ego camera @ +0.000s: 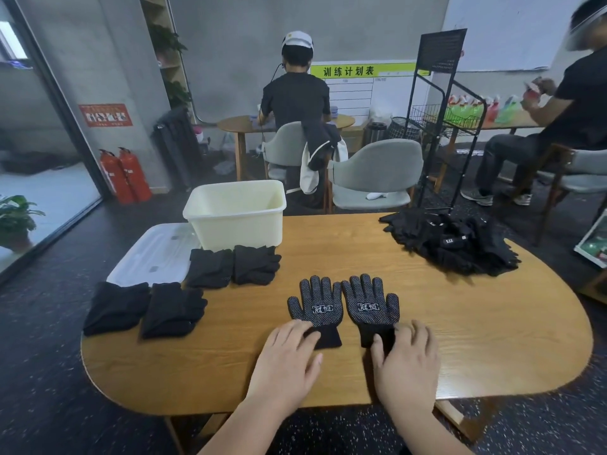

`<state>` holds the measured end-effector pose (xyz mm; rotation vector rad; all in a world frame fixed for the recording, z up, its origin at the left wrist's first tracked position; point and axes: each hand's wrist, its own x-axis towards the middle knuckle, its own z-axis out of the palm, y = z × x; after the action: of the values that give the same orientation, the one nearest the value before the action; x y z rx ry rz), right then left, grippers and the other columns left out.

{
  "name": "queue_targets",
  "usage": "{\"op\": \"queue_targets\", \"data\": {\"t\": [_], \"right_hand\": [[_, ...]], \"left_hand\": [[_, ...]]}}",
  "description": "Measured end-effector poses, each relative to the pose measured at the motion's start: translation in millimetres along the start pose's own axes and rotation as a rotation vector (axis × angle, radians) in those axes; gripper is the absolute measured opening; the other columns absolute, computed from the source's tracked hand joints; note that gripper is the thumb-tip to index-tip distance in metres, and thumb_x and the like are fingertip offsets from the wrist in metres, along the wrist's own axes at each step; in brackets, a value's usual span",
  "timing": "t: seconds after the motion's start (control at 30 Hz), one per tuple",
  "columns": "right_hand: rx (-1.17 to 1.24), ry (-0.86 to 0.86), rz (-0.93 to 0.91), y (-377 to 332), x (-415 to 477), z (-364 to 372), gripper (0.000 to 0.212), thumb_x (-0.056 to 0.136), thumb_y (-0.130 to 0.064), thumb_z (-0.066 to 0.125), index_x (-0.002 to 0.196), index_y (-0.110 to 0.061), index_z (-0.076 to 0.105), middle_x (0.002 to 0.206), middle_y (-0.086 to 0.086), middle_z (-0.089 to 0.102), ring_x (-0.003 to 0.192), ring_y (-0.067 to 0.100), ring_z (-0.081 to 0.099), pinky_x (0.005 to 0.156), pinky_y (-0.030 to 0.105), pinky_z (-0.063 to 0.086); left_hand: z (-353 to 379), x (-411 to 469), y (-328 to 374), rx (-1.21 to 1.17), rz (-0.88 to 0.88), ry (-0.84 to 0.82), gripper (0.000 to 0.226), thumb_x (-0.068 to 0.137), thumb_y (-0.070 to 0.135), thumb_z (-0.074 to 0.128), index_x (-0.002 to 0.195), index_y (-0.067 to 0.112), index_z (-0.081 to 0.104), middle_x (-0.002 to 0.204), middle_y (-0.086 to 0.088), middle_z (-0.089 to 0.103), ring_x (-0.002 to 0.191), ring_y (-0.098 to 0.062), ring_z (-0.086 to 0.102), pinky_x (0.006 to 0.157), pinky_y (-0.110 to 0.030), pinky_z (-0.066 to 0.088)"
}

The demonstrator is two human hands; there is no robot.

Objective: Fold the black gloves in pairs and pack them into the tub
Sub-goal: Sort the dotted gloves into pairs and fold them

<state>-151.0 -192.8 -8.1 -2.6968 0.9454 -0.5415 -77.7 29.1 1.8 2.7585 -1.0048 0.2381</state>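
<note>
I am seeing my left hand [289,353] lying open in the lower middle of the frame, its relaxed fingers pressing on the cuff of the first dotted glove [317,303]. Just to the right of it, my right hand [407,359] is also lying open, its thumb and spread fingers touching the cuff of the second dotted glove [371,302]. The two gloves are lying flat side by side at the centre of the frame. Their fingers are pointing away from me, and their white-dotted, labelled sides are facing up.

The cream tub [236,218] is standing open at the upper middle-left, at the far edge of the wooden table [460,323]; its bottom is hiding from me. A clear lid [154,254] is lying flat to its left. Four folded pairs [210,267] are sitting left of centre, two of them just below the tub and two more towards the lower left. A loose glove pile [453,244] is lying at the upper right of the table, well apart from my hands.
</note>
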Motion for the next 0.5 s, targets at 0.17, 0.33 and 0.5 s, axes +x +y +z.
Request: {"op": "queue_targets", "data": {"t": [0.17,0.33,0.5], "right_hand": [[-0.007,0.009,0.086,-1,1,7,0.049,0.086,-0.051,0.069,0.11,-0.008,0.063,0.132,0.024,0.056,0.135,0.044,0.041,0.11,0.058,0.039],[0.083,0.084,0.092,1,3,9,0.037,0.086,-0.042,0.075,0.106,-0.013,0.065,0.126,0.016,0.055,0.126,0.039,0.045,0.104,0.054,0.042],[0.158,0.142,0.13,2,5,11,0.025,0.088,-0.028,0.077,0.103,-0.011,0.068,0.125,0.017,0.058,0.119,0.039,0.048,0.1,0.052,0.041]], "left_hand": [[2,-2,-2,-0.043,-0.086,0.037,0.05,0.107,0.05,0.034,0.135,0.026,0.069,0.141,0.011,0.06,0.139,-0.014,0.046,0.118,-0.039,0.041],[6,0,-4,-0.075,-0.099,0.075,0.051,0.107,0.051,0.033,0.136,0.027,0.068,0.14,0.015,0.058,0.139,-0.008,0.043,0.118,-0.035,0.04],[6,0,-5,-0.096,-0.105,0.079,0.051,0.107,0.052,0.033,0.135,0.029,0.068,0.14,0.017,0.056,0.139,-0.006,0.04,0.119,-0.033,0.036]]}}
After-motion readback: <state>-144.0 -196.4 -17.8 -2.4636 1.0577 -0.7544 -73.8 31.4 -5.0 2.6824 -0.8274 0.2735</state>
